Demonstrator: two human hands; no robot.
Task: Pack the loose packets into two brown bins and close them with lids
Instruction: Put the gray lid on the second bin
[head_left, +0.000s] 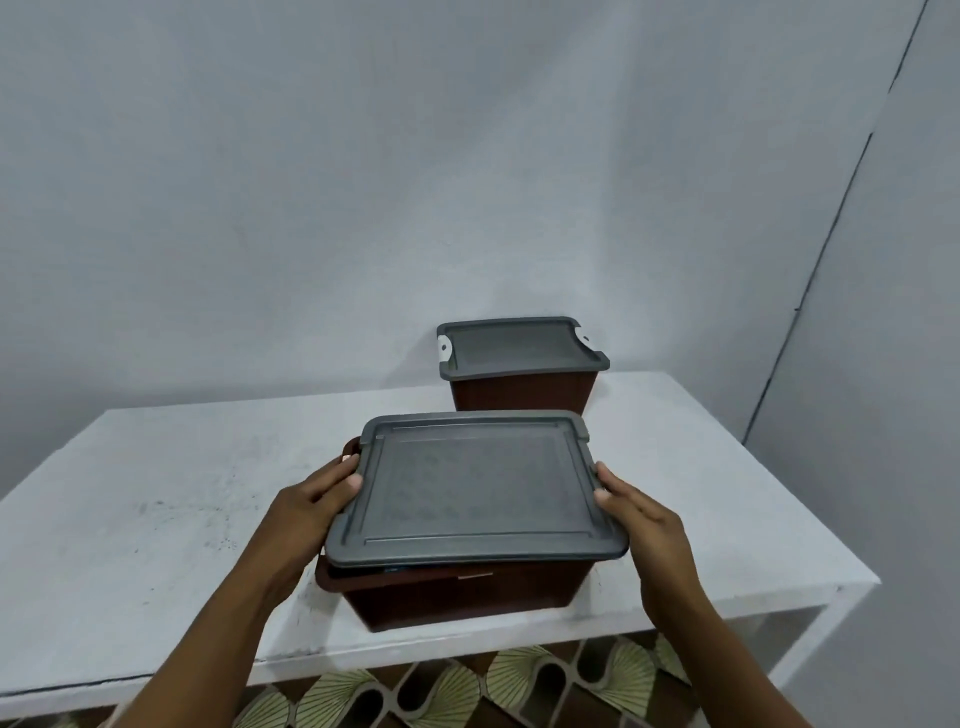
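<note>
along the front edge of the desk (156, 519), near its middle, the left hand (311, 499) grips the left short edge of the grey lid (478, 488), thumb on its rim. the lid's long axis runs left to right, from one hand to the other. it lies over the near bin (457, 597) but is not seated: the bin's left rim and front-left corner show past the lid, so the lid sits a little to the right and its near side rides above the rim. i judge the coming move a small shift left and a press down, with both hands equally near. the right hand (639, 519) grips the right short edge in the same way. what the near bin holds is hidden, save a dark sliver under the lid's front that i cannot name. toward the desk's back edge, right of middle and well apart from the hands, the far bin (519, 397) stands with its own far lid (519, 345) on, white catches at both ends, contents hidden. no loose packets are in view.
</note>
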